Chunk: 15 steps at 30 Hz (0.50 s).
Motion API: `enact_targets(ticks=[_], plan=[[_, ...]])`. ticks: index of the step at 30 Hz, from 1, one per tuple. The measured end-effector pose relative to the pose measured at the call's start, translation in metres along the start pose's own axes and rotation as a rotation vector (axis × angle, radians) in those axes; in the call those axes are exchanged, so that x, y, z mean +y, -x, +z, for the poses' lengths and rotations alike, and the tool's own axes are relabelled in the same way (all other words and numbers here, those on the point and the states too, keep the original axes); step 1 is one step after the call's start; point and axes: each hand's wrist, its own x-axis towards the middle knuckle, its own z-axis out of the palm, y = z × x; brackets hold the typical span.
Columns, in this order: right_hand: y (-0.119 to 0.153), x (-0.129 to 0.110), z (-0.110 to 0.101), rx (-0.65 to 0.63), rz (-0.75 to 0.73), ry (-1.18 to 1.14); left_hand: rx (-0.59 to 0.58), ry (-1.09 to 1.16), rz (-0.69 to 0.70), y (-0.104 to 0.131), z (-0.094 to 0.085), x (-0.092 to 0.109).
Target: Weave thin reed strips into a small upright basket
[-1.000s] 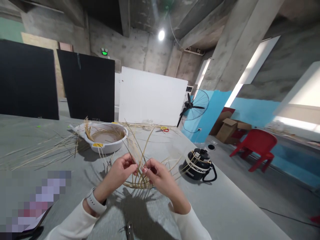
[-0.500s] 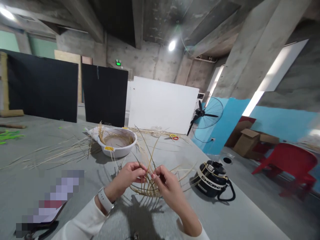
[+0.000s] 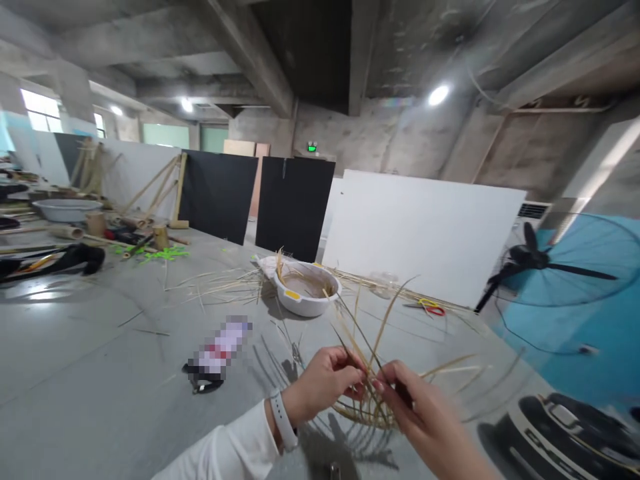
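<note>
A partly woven basket (image 3: 367,417) of thin bamboo strips stands low on the grey table, loose strips (image 3: 390,313) rising and fanning out from it. My left hand (image 3: 333,380), with a white watch band at the wrist, is closed with fingertips pinching strips at the basket's upper side. Close beside it, my right hand (image 3: 417,400) pinches strips between thumb and forefinger. The fingertips of both hands almost meet. My hands cover part of the weave, so which strip each one grips is hard to make out.
Beyond my hands stands a white basin (image 3: 305,307) with strips in it. Scissors (image 3: 431,307) lie at the far edge near a white panel (image 3: 420,233). A black container (image 3: 565,433) sits at right, a blurred-out phone-like item (image 3: 223,347) at left. A fan (image 3: 540,257) stands beyond the table.
My view has swung left, so the scene shifts right and more of the table's left side shows. Both hands stay pinched on the strips at the basket.
</note>
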Motion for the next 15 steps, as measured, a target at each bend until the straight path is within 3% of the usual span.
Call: enact_targets(ticks=[15], plan=[[0.008, -0.019, 0.013, 0.090, -0.004, -0.013, 0.018, 0.008, 0.123, 0.015, -0.003, -0.005]])
